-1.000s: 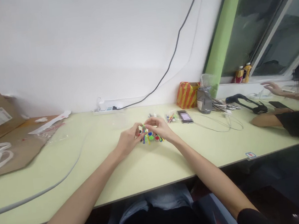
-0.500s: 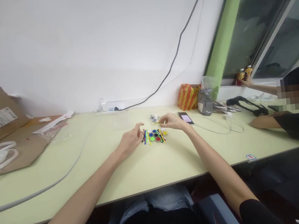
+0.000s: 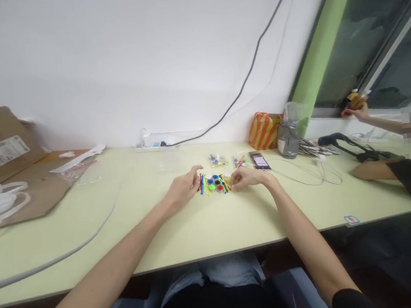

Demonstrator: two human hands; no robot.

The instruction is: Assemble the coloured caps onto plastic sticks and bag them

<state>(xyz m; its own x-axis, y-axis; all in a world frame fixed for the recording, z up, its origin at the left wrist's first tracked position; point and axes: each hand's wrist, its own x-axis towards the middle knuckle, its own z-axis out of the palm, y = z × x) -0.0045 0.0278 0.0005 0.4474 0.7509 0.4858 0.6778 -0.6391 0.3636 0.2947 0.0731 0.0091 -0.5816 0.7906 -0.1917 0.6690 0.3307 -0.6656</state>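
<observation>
Colourful small plastic pieces lie in a tight group on the table. Several thin sticks (image 3: 204,185) in red, blue, green, white and yellow stand in a row at its left. Round discs, among them a green disc (image 3: 212,188) and a red disc (image 3: 220,188), fill the middle. More thin sticks (image 3: 225,183) lie to their right. My left hand (image 3: 184,189) is beside the left sticks, index finger stretched out, holding nothing visible. At the right edge of the group my right hand (image 3: 245,176) has its fingertips pinched at a small green piece (image 3: 234,187), partly hidden.
Behind the group lie small bagged parts (image 3: 218,160) and a phone (image 3: 259,161). A striped bag (image 3: 263,131) and a grey pouch (image 3: 287,138) stand farther right. Cardboard (image 3: 15,193) and a grey cable (image 3: 76,250) occupy the left. A co-worker's hand (image 3: 359,110) holds bottles at right.
My right hand has come down and toward me, from above the back of the group to its right edge. My left hand stays beside the left sticks. The view has shifted slightly.
</observation>
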